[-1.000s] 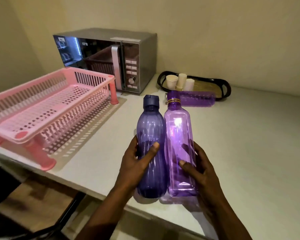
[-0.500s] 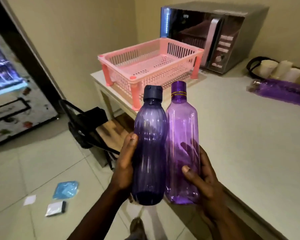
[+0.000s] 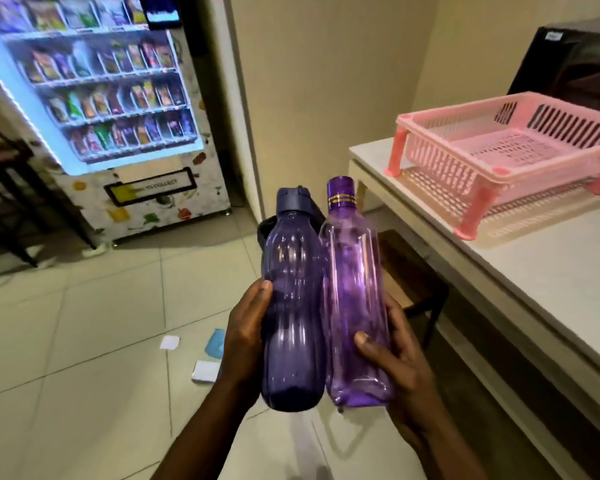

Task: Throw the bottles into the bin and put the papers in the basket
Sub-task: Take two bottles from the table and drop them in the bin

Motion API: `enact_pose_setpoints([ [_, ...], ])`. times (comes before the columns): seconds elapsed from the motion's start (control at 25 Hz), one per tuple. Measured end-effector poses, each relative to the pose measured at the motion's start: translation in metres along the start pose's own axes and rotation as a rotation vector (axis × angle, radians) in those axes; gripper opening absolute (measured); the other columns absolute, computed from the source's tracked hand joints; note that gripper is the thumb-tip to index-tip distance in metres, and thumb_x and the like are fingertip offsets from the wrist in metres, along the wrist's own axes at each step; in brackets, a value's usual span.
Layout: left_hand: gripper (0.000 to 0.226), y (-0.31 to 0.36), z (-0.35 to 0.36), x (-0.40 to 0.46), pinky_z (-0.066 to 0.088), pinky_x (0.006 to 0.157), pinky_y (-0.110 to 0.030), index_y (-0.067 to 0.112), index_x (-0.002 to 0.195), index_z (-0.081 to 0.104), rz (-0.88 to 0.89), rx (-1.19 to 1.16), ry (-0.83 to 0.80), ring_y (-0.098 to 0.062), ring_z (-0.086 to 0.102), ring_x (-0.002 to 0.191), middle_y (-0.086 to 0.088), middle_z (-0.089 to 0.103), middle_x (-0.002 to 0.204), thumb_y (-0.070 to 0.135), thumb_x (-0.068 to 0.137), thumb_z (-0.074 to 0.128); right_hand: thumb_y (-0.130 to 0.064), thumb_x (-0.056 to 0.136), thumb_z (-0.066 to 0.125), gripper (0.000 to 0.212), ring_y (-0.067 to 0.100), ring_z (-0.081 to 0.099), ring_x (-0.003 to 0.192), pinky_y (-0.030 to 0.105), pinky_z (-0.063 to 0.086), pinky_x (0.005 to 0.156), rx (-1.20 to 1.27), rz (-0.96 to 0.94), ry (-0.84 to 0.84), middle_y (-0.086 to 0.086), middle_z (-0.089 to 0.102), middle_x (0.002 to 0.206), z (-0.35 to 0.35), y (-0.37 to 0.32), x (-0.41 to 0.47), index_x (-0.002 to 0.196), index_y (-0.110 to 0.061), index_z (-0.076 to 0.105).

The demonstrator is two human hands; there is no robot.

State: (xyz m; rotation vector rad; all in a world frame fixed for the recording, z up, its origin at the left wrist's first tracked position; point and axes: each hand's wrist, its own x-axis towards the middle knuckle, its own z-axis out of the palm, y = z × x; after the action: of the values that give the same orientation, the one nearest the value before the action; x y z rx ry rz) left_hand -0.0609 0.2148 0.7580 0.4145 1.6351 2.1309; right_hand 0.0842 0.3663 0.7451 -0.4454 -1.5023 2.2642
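Since the preceding views, the bottles have been carried clear of the counter (image 3: 534, 271) and are now held upright over the tiled floor (image 3: 84, 323), which suggests transport toward a bin; none is visible. Scattered papers (image 3: 169, 342) are seen on the floor at left. The left hand (image 3: 243, 344) is wrapped around the dark blue bottle (image 3: 291, 306), ribbed, translucent, flip-capped. Touching it, the purple bottle (image 3: 354, 306), paler with gold neck bands, is grasped by the right hand (image 3: 399, 368). At the counter's left end stands the pink basket (image 3: 430, 157), empty.
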Motion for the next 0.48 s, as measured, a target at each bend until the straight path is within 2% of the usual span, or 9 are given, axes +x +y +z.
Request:
enact_pose_setpoints([
  [0.08, 0.038, 0.013, -0.055, 0.018, 0.055, 0.079, -0.037, 0.028, 0.114, 0.072, 0.001, 0.042, 0.119, -0.022, 0.071, 0.095, -0.008, 0.074, 0.112, 0.053, 0.088, 0.062, -0.027, 0.067, 0.085, 0.081, 0.031, 0.065, 0.121, 0.054, 0.057, 0.093, -0.008, 0.023, -0.033, -0.001, 0.064, 0.135, 0.05, 0.023, 0.025, 0.136, -0.05, 0.051],
  [0.16, 0.037, 0.025, -0.101, 0.034, 0.055, 0.07, -0.032, 0.033, 0.102, 0.071, -0.003, 0.098, 0.221, -0.014, 0.071, 0.082, 0.001, 0.076, 0.099, 0.062, 0.08, 0.065, -0.028, 0.065, 0.086, 0.082, 0.031, 0.066, 0.12, 0.056, 0.056, 0.094, 0.0, 0.05, -0.052, 0.001, 0.064, 0.136, 0.092, 0.039, 0.049, 0.136, -0.05, 0.052],
  [0.24, 0.04, 0.03, -0.138, 0.048, 0.054, 0.069, -0.032, 0.031, 0.095, 0.069, -0.018, 0.117, 0.272, -0.01, 0.069, 0.074, 0.006, 0.075, 0.09, 0.066, 0.075, 0.066, -0.028, 0.066, 0.086, 0.082, 0.032, 0.065, 0.12, 0.057, 0.056, 0.094, -0.003, 0.075, -0.064, 0.002, 0.063, 0.137, 0.126, 0.053, 0.07, 0.138, -0.048, 0.051],
  [0.4, 0.041, 0.029, -0.181, 0.077, 0.056, 0.067, -0.031, 0.025, 0.093, 0.067, -0.06, 0.14, 0.314, -0.011, 0.066, 0.072, 0.005, 0.073, 0.086, 0.065, 0.082, 0.065, -0.031, 0.068, 0.086, 0.083, 0.028, 0.067, 0.118, 0.049, 0.059, 0.091, -0.039, 0.121, -0.084, -0.001, 0.065, 0.134, 0.16, 0.075, 0.111, 0.14, -0.044, 0.049],
  [0.48, 0.035, 0.023, -0.193, 0.099, 0.054, 0.073, -0.036, 0.025, 0.094, 0.07, -0.077, 0.153, 0.33, -0.015, 0.066, 0.078, 0.002, 0.073, 0.09, 0.06, 0.089, 0.064, -0.032, 0.067, 0.087, 0.079, 0.025, 0.068, 0.116, 0.044, 0.06, 0.089, -0.064, 0.14, -0.063, -0.002, 0.066, 0.132, 0.167, 0.083, 0.136, 0.137, -0.047, 0.052],
])
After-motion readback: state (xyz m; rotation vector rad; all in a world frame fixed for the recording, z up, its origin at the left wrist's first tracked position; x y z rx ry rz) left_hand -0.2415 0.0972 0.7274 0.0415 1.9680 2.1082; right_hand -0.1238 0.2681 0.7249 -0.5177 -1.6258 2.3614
